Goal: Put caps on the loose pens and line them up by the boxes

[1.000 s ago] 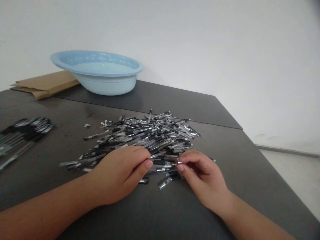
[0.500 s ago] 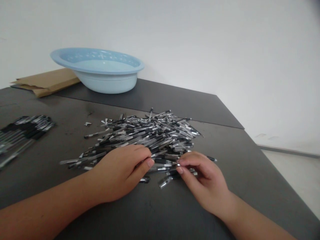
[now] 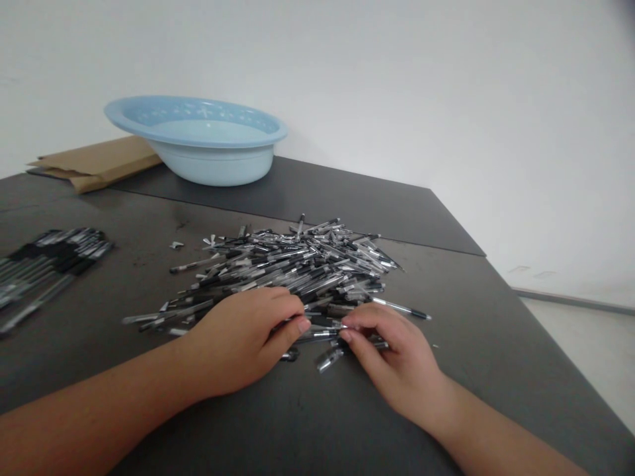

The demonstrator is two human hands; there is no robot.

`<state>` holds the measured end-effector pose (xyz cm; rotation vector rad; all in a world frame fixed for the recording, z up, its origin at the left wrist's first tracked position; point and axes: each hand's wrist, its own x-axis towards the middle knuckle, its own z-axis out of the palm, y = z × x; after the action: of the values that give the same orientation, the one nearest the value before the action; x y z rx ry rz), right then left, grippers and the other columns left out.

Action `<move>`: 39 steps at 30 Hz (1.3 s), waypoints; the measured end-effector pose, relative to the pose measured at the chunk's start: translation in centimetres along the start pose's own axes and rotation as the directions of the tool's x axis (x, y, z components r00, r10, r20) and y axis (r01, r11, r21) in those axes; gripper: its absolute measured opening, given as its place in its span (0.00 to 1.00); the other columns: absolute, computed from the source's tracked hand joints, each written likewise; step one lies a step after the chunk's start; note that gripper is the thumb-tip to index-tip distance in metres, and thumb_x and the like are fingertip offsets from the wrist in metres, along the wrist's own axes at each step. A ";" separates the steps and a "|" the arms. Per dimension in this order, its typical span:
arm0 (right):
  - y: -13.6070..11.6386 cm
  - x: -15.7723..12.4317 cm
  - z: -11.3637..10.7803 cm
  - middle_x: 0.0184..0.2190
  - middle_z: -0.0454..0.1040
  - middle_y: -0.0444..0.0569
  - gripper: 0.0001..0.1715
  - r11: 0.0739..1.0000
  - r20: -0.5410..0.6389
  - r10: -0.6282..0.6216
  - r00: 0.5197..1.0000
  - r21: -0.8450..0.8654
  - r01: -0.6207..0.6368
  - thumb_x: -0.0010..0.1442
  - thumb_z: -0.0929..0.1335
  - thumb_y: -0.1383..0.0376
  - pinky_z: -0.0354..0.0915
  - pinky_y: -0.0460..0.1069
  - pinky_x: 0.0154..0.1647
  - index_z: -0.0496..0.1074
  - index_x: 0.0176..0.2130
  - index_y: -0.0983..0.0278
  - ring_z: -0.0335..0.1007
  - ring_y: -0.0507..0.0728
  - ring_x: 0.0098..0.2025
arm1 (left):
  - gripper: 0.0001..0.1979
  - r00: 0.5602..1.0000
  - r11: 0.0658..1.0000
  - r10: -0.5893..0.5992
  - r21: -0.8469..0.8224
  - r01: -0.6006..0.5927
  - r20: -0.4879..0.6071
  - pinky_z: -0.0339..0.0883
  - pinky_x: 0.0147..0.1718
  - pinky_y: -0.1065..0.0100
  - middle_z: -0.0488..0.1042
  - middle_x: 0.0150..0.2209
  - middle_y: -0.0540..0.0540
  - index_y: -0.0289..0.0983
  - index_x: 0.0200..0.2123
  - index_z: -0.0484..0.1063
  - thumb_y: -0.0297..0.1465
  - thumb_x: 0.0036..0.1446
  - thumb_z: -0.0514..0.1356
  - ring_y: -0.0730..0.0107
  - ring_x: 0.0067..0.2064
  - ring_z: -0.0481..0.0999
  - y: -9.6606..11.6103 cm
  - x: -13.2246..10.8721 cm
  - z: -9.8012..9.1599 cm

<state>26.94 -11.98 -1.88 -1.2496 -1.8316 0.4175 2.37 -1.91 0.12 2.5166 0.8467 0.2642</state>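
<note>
A loose heap of black and clear pens lies in the middle of the dark table. My left hand rests palm down on the heap's near edge, fingers curled, thumb and fingertips pinched on a pen. My right hand faces it, thumb and forefinger pinched on the other end of the same pen. A single pen sticks out to the right just beyond my right hand.
A tidy row of pens lies at the left edge. A pale blue plastic basin stands at the back, with flat brown cardboard beside it. The table's right edge drops to a light floor.
My right hand has slid a little left, towards my left hand. My left hand has stayed nearly still on the heap.
</note>
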 end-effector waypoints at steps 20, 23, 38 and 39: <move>-0.3 -0.1 -0.1 0.47 0.80 0.52 0.08 0.966 0.173 -0.041 0.984 -0.244 0.084 0.75 0.65 0.67 0.75 0.57 0.51 0.70 0.52 0.58 0.78 0.61 0.50 | 0.14 1.000 1.000 0.008 -0.004 -0.008 -0.006 0.63 0.42 0.61 0.77 0.39 0.47 0.41 0.41 0.76 0.40 0.74 0.53 0.61 0.43 0.75 -0.3 0.3 0.4; -0.4 0.1 -0.3 0.43 0.81 0.51 0.07 0.960 0.212 -0.011 0.977 -0.273 0.070 0.75 0.65 0.64 0.75 0.59 0.46 0.72 0.49 0.59 0.79 0.61 0.44 | 0.14 0.999 1.000 0.026 0.007 -0.026 -0.021 0.63 0.42 0.61 0.77 0.39 0.47 0.41 0.40 0.76 0.39 0.73 0.54 0.61 0.43 0.75 -0.1 0.2 0.4; -0.4 0.2 -0.4 0.41 0.81 0.50 0.05 0.951 0.169 -0.098 0.981 -0.274 0.142 0.74 0.67 0.63 0.69 0.66 0.60 0.70 0.49 0.58 0.80 0.61 0.44 | 0.14 0.999 0.999 0.032 -0.011 -0.032 -0.024 0.63 0.40 0.62 0.77 0.39 0.48 0.41 0.40 0.76 0.39 0.73 0.54 0.62 0.41 0.76 0.3 -0.3 0.2; -0.4 0.2 -0.5 0.41 0.81 0.51 0.07 0.952 0.155 -0.100 0.983 -0.272 0.140 0.73 0.67 0.62 0.70 0.66 0.59 0.69 0.51 0.58 0.80 0.62 0.44 | 0.14 0.999 0.999 0.032 -0.015 -0.033 -0.029 0.63 0.40 0.62 0.77 0.39 0.48 0.41 0.40 0.76 0.39 0.73 0.54 0.62 0.41 0.76 0.3 -0.3 0.2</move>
<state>27.04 -12.06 -1.22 -1.3157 -2.1320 0.1831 2.35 -2.40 0.05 2.5198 0.8125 0.3176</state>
